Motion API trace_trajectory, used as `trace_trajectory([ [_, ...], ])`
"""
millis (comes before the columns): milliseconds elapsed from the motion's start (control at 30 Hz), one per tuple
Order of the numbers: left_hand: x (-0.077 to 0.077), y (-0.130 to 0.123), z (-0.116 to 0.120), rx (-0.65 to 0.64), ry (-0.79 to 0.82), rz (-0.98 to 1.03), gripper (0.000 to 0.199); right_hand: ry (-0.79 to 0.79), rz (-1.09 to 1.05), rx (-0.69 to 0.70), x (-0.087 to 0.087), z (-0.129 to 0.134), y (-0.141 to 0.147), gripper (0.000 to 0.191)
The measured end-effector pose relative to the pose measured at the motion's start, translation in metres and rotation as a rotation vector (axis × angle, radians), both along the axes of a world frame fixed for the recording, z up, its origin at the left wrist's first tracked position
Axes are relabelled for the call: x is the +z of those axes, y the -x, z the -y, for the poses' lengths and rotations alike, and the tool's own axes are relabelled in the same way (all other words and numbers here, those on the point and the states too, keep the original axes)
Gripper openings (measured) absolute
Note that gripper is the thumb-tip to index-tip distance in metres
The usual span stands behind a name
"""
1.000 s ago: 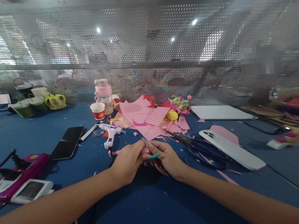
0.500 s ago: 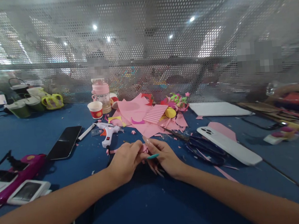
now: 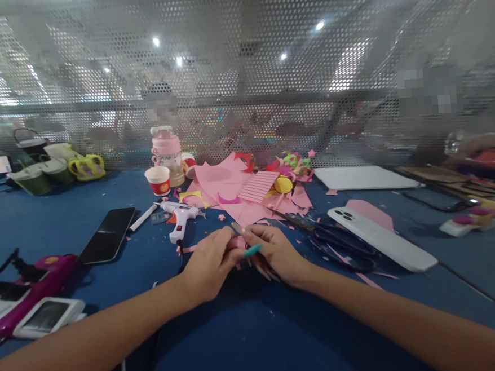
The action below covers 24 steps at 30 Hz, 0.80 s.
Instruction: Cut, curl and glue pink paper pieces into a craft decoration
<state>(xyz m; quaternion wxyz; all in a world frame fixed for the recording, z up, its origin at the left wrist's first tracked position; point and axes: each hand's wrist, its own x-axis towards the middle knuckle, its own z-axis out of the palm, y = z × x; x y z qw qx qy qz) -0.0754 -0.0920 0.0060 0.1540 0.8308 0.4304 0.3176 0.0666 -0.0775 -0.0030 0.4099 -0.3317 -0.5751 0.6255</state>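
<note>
1. In front of the pile point(image 3: 225, 178) of pink paper, a small pink piece point(image 3: 235, 243) is held; most of it is hidden by fingers.
2. By the left hand point(image 3: 208, 264), in front of the pile, the piece is pinched between thumb and bent fingers.
3. By the right hand point(image 3: 284, 256), at the pile's near right, the same piece is gripped from the other side.
4. A teal tip point(image 3: 252, 250) is seen at the left thumb, in front of the pile; whether it is a nail cannot be told.
5. The pile is topped by a striped card point(image 3: 259, 186) and a yellow disc point(image 3: 283, 184).
6. Left of the pile and nearer, a glue gun point(image 3: 181, 217) is laid down.
7. Left of the pile, a cup point(image 3: 158, 181) is stood upright, just before a bottle point(image 3: 170, 157).
8. Right of the pile and nearer, scissors point(image 3: 340, 245) are laid, blades pointed towards it.
9. Farther right of the pile, a white phone point(image 3: 382, 241) is placed, camera side up.
10. Well left of the pile, a black phone point(image 3: 108, 236) is laid flat.
</note>
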Motion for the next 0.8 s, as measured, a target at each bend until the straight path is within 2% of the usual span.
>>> trace_trajectory([
  [100,0.0033,-0.0003,-0.0014,0.005,0.13,0.149,0.026,-0.019,0.022,-0.04,0.0013,0.0009,-0.001,0.037],
  [233,0.0015,0.0002,-0.0043,0.023,0.223,0.239,0.029,-0.053,0.037,-0.098,-0.001,0.0031,-0.001,0.035],
  [400,-0.0017,-0.0001,-0.0059,-0.039,0.307,0.358,0.025,-0.108,0.038,-0.085,-0.0017,0.0043,-0.0005,0.035],
  [800,-0.0053,0.0016,-0.0038,-0.011,0.252,0.411,0.031,-0.223,0.091,-0.124,0.0001,0.0094,0.0015,0.035],
])
